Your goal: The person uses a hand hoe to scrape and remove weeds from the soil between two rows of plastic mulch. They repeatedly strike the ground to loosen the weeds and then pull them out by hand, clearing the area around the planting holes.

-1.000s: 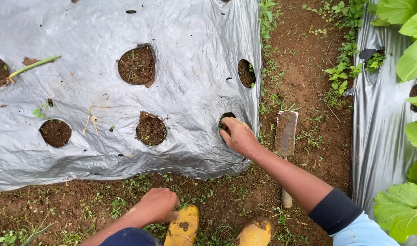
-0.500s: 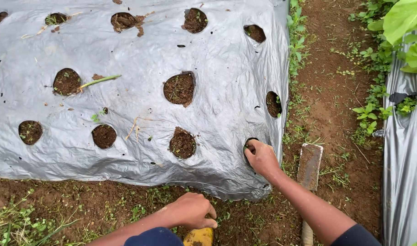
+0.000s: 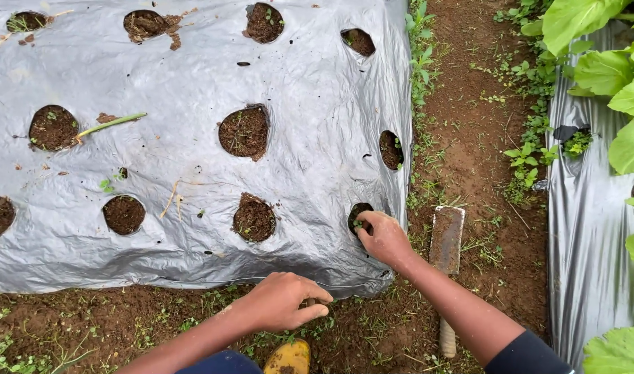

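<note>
A big silver plastic sheet (image 3: 192, 138) is being seen across the upper left and middle of the frame, laid over a raised bed of soil. Round holes are cut in it, and brown dirt is showing through each one.

The right hand (image 3: 383, 237) is being pressed against the hole (image 3: 358, 216) at the lower right edge of the sheet, just right of the middle of the frame. Its fingers are being curled into that hole, where a tiny green weed (image 3: 358, 223) is showing (whether the weed is truly being pinched cannot be told, since the fingertips are hidden).

The left hand (image 3: 284, 302) is being held low in the middle of the frame, just under the sheet's bottom edge, above the weedy ground. It is closed into a loose fist with the thumb tucked against the fingers; something small may be inside, but it cannot be made out.

A flat, rusty digging tool (image 3: 445, 239) with a pale handle is lying on the dirt path just right of the right arm, not being touched. A yellow boot (image 3: 288, 357) is peeking in at the bottom edge. A green stalk (image 3: 111, 124) is lying on the sheet at the upper left. Big leafy plants (image 3: 608, 69) are growing at the right side, beside a second silver sheet (image 3: 584, 228).
</note>
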